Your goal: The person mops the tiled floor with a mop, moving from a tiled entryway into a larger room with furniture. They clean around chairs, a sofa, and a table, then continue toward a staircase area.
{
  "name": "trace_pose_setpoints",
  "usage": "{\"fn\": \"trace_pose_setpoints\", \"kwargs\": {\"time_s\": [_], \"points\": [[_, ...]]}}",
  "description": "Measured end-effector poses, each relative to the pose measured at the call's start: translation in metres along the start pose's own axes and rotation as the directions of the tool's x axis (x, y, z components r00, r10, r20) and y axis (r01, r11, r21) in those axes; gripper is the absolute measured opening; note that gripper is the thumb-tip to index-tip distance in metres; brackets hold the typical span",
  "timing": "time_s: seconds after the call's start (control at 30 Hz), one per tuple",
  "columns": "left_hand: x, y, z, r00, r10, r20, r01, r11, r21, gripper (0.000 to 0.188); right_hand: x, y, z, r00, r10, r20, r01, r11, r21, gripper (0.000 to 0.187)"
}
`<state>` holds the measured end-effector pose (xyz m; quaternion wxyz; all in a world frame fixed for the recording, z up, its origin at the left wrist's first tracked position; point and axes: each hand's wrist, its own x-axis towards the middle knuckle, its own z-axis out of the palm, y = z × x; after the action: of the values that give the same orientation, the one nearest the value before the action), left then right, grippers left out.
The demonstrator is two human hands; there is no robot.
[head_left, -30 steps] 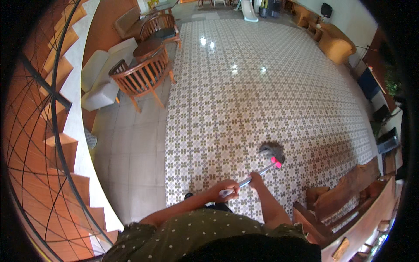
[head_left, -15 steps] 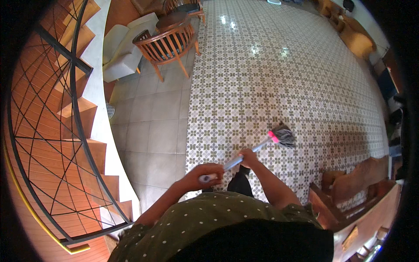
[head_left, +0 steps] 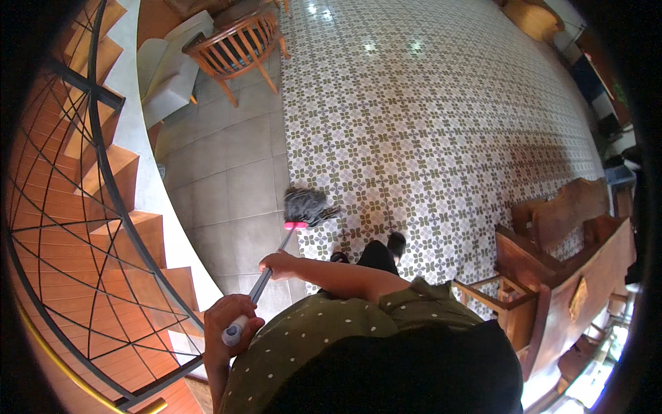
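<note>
Both hands are closed around the handle of a string mop (head_left: 261, 285). My left hand (head_left: 229, 315) grips the pale top end of the handle, close to my body. Farther down the shaft, my right hand (head_left: 279, 265) holds it, with that arm reaching across in front of me. The mop's dark grey strands (head_left: 305, 206) lie on the floor below a pink connector (head_left: 296, 225). They rest where the patterned tiles (head_left: 386, 138) meet the plain grey tiles (head_left: 227, 186), with some strands trailing to the right.
A staircase with a black metal railing (head_left: 103, 152) curves along the left. Beyond the mop stand a wooden slatted chair (head_left: 238, 47) and a light sofa (head_left: 169, 76). Heavy wooden furniture (head_left: 552, 276) is close on my right. My shoe (head_left: 396, 245) shows on the patterned tiles.
The mop head has swept from the right over to the left, onto the border of the grey tiles. Both hands moved left with the handle, my right arm now crossing my body.
</note>
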<state>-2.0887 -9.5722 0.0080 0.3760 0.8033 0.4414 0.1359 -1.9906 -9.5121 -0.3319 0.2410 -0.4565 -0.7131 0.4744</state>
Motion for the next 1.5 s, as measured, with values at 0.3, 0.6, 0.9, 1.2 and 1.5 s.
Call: {"fn": "trace_pose_setpoints", "kwargs": {"time_s": [0.3,0.6,0.9,1.2,1.5], "points": [[-0.061,-0.037,0.016,0.977,0.001,-0.213,-0.090,0.908,-0.409,0.027,-0.052,-0.033,-0.010,0.975,0.143,0.170,-0.123,0.985,-0.121,0.042],[-0.036,-0.005,0.140,0.880,0.398,0.259,-0.154,0.756,-0.636,0.013,-0.294,0.039,-0.020,0.875,0.453,-0.171,-0.484,0.827,-0.286,0.042],[-0.057,0.036,0.364,0.560,0.761,0.326,-0.381,0.587,-0.715,0.023,-0.561,0.159,0.016,0.490,0.672,-0.555,-0.797,0.604,0.028,0.023],[-0.125,0.007,0.376,0.535,0.663,0.524,-0.149,0.684,-0.714,0.025,-0.591,0.155,0.062,0.400,0.813,-0.424,-0.910,0.406,-0.079,0.028],[-0.252,-0.090,0.145,0.886,0.320,0.335,-0.065,0.801,-0.595,0.036,-0.365,0.022,0.177,0.847,0.465,-0.259,-0.513,0.842,-0.166,0.018]]}}
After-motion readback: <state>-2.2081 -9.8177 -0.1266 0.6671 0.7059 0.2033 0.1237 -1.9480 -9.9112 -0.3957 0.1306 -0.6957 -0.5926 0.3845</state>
